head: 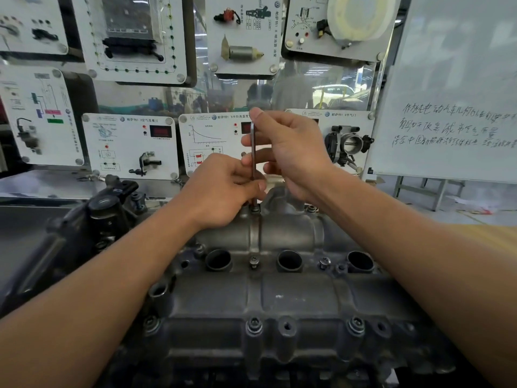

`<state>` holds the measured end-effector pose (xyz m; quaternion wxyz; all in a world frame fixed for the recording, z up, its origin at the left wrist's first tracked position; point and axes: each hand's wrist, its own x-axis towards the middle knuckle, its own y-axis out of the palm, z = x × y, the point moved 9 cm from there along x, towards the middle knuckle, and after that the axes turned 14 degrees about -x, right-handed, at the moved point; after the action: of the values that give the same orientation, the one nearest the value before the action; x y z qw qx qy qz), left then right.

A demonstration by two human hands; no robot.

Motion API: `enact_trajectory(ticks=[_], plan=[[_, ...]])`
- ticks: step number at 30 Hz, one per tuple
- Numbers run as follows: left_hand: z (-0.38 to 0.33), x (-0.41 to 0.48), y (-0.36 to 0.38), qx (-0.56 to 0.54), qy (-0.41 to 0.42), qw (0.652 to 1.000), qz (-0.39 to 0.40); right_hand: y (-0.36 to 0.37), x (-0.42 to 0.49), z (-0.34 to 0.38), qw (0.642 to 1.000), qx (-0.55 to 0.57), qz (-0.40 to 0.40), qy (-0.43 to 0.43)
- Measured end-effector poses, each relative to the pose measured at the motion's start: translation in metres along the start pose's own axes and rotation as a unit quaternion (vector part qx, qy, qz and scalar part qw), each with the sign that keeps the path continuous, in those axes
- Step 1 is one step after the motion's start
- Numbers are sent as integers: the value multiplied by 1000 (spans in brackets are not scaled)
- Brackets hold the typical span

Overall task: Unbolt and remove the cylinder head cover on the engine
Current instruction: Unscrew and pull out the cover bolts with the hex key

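The grey cast cylinder head cover [293,298] fills the lower middle, with three round plug wells along its centre. A thin L-shaped hex key [253,152] stands upright, its tip in a bolt [255,209] at the cover's far edge. My right hand [291,152] grips the key's upper part. My left hand [223,191] pinches the key's lower shaft just above the bolt. More bolts sit in the cover: one between the wells [254,261], another at the right [324,262], and several along the near edge [254,324].
A black engine part [106,217] stands at the left of the cover. Behind it is a wall of training panels [131,144] with mounted car parts, including a throttle body [349,144]. A whiteboard [453,107] with handwriting stands at the right.
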<state>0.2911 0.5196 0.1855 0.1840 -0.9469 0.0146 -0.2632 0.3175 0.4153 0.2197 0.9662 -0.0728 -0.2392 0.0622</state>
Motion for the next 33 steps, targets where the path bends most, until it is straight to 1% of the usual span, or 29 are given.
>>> enact_trajectory(ticks=[2,4,9,11,14,17,21,25,28,30,33], plan=[[-3,0,0,-25,6,1000,0,-3,0,9,999,-20,-11,-36],[-4,1,-2,-57,5,998,-6,0,0,13,999,-18,2,-47],[-6,0,-2,-36,20,999,-17,20,-3,15,993,-12,109,-49],[-6,1,-3,-26,20,999,-27,22,-5,15,991,-16,121,-46],[-5,2,-3,-25,16,999,-30,18,-4,12,995,-19,90,-47],[-3,4,-6,-26,10,998,-48,12,-4,11,997,21,66,-47],[-2,4,-11,-27,14,997,-70,5,-6,16,995,55,44,-75],[-6,1,-6,-23,27,998,-42,9,-3,6,991,116,64,-12],[-10,-2,-3,-13,37,999,-19,10,1,-1,990,130,56,24],[-11,-3,-2,-7,42,999,-12,12,0,-4,989,137,54,33],[-9,-1,-3,-14,39,999,-22,11,-1,-4,990,127,48,33]])
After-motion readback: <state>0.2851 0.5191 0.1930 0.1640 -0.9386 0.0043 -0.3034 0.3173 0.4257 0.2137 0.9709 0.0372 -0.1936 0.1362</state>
